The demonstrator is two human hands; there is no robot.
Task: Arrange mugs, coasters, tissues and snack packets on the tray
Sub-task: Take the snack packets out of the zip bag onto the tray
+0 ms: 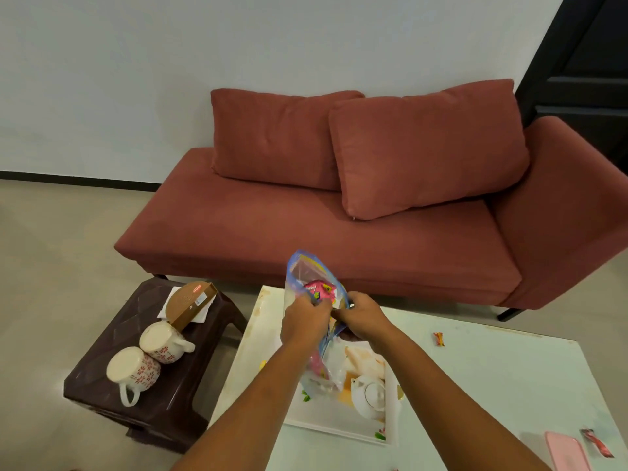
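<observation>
**Snack bag held over tray, being opened**

Head view: left hand (304, 321) and right hand (363, 317) both pinch the bag (306, 270), held just above the tray (326, 419) on the worktop (475, 368). Pink packet (319, 288) shows inside. Best to pull the sides apart evenly and keep the bag over the tray. Mugs (134, 368) sit on the stool (102, 385), well apart. Fingertips hidden; bag's lower contents blurred; can't tell if the seal is open.

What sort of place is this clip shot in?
Probably a home living room: a red sofa with two cushions against the wall, a low white table in front of it, and a small brown stool carrying two flowered mugs.
</observation>
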